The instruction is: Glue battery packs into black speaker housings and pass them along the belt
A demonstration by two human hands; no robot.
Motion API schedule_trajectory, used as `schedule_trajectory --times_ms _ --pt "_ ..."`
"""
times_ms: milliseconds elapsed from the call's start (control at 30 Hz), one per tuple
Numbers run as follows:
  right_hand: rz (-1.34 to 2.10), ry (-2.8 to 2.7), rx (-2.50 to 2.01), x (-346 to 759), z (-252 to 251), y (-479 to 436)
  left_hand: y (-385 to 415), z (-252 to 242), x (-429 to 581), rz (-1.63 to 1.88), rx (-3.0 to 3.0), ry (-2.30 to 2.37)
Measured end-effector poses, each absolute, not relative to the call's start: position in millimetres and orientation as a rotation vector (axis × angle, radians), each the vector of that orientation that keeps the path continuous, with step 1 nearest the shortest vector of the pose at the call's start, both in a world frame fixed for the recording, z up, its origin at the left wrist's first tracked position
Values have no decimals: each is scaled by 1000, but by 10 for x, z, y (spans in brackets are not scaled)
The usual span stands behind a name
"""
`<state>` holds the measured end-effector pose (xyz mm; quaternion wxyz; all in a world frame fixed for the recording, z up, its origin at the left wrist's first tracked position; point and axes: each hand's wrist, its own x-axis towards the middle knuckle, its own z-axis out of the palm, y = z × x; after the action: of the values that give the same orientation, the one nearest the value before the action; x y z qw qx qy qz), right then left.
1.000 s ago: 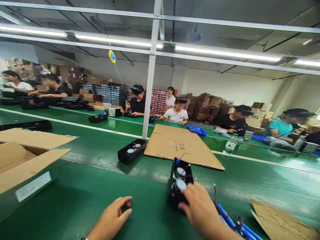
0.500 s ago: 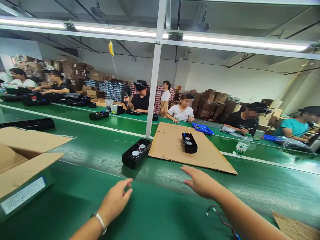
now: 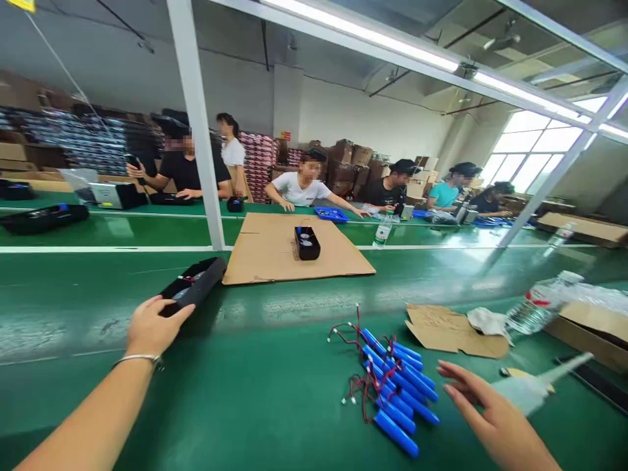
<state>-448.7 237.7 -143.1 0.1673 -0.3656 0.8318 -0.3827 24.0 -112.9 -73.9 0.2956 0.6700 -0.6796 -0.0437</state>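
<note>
Stretching across the whole view, the green conveyor belt (image 3: 275, 392) carries a flat cardboard sheet (image 3: 275, 252) well ahead of the person, with a small black housing (image 3: 307, 243) sitting on top of it. Nearer, and just off the sheet's left corner, lies a long black tray (image 3: 193, 291) whose long axis runs from near-left to far-right; the left hand (image 3: 153, 325) has its fingers closed over the tray's near end, so that hand is the one in contact with it. Toward the right, a bundle of blue battery cells (image 3: 400, 389) with red leads fans out on the belt, the cells lying roughly parallel and pointing away to the upper left. The right hand (image 3: 495, 418) hovers just beside them on their right, fingers spread apart and holding nothing, fingertips aimed leftward at the bundle. A torn cardboard scrap (image 3: 451, 327) and a plastic bottle (image 3: 534, 311) lie farther off.
</note>
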Motion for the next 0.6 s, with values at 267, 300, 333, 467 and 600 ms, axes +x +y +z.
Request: schedule_trajectory --times_ms 267,300,333,467,600 --pt "-637 2513 -1520 -4557 -1758 1995 334 -883 274 -318 1439 -1888" --pt "-557 2508 -1543 -4574 -1797 1970 533 -938 257 -339 1374 -1927" --pt "-490 2502 -1572 -4593 -1827 1956 724 -984 234 -350 1324 -1958" --pt "-331 2472 -1709 -4680 -1872 1964 1325 -1063 117 -375 1257 -2059" --pt "-476 2435 -1599 -4736 -1864 2027 1618 -1064 89 -407 1270 -2144"
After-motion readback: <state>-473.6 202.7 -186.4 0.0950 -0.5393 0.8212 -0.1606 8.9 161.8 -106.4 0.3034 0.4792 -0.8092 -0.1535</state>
